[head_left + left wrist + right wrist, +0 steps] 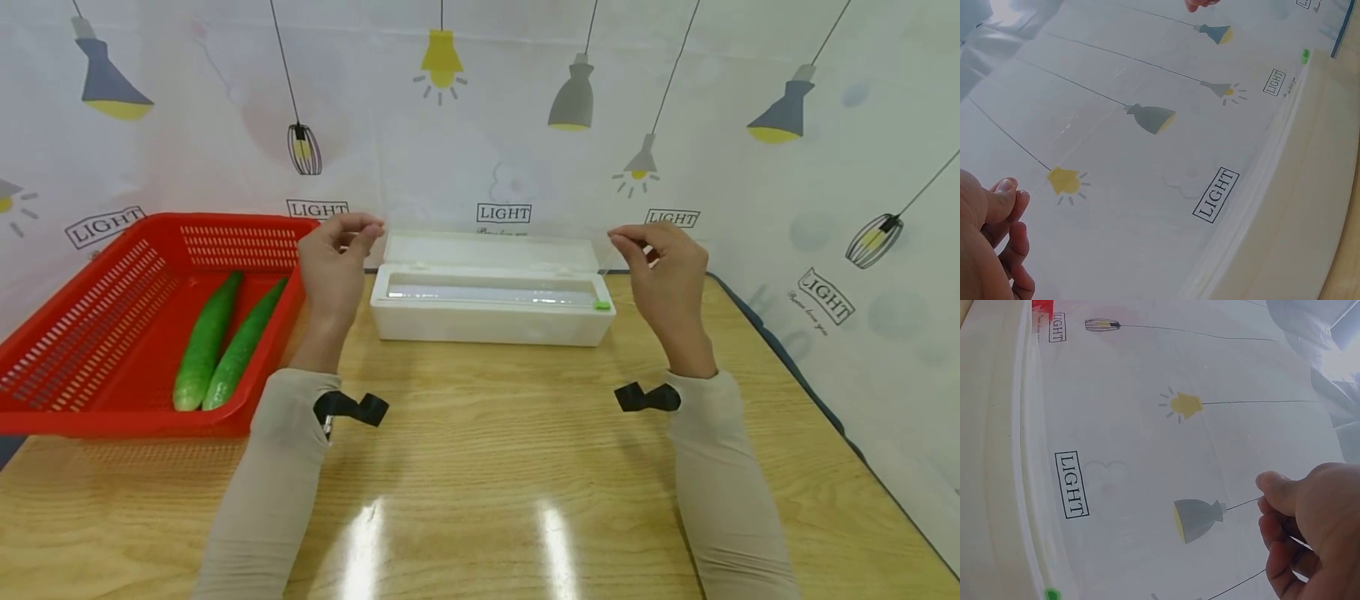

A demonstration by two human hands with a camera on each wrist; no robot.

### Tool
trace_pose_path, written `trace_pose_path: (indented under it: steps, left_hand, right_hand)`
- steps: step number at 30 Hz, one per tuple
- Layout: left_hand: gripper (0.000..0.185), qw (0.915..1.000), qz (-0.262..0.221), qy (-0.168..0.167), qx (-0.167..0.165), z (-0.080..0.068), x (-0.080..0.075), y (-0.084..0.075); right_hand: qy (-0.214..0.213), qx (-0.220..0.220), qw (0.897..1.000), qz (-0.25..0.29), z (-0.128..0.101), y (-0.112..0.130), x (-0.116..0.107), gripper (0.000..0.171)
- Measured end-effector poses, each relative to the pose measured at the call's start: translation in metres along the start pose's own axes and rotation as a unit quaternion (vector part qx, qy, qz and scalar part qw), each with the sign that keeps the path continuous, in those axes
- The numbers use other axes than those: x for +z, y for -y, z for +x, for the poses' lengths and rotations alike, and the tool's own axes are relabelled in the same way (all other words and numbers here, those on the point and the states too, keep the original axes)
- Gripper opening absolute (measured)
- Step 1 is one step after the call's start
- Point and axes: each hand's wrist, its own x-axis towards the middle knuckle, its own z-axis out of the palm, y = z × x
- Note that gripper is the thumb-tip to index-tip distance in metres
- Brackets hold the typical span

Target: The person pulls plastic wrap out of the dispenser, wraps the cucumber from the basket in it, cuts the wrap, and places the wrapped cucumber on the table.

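Red plastic fills the nine o'clock side of the head view: a slotted basket (112, 333) sits on the wooden table (480, 467), and two cucumbers (221, 337) lie side by side on its floor, both pointing toward one o'clock.

Just right of the basket's far corner, the left hand (333, 267) is raised above the table with its thumb and forefinger pressed together in a pinch. A thin clear film (495, 242) appears to stretch from that pinch across to the other hand; it is nearly invisible from the head, though the left wrist view shows faint creases of it (1085, 125) in front of the lamp-printed backdrop (480, 125).

At twelve o'clock of the table, between and below the hands, stands a long white box (491, 312) with its lid tipped back. The roll of film (487, 293) lies in its trough, and a small green slider (602, 305) sits at the box's three o'clock end.

Toward two o'clock, the right hand (663, 271) is held at about the same height, its thumb and forefinger also pinched together on the film's other corner, the remaining fingers curled loosely below.
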Motion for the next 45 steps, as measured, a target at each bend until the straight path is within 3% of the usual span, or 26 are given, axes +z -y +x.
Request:
trace_pose_path:
  steps: [13,22,31,45]
  left_hand:
    - [0.011,0.9994,-0.027,0.004,0.02,0.002,0.002,-0.003]
    - [0.013,0.999,0.028,0.02,0.029,0.018,0.005,-0.015]
    - [0.012,0.9994,0.027,0.021,0.002,0.03,0.006,-0.019]
    - [0.01,0.9995,0.009,0.03,-0.005,0.04,0.006,-0.036]
  right_hand:
    - [-0.007,-0.003,1.0,0.006,0.001,0.006,-0.007,0.015]
    - [-0.015,-0.012,1.0,0.007,0.01,0.005,-0.013,0.016]
    - [0.01,0.006,1.0,-0.012,0.029,0.002,-0.006,0.021]
    - [0.007,-0.006,1.0,-0.025,0.045,0.005,-0.013,0.022]
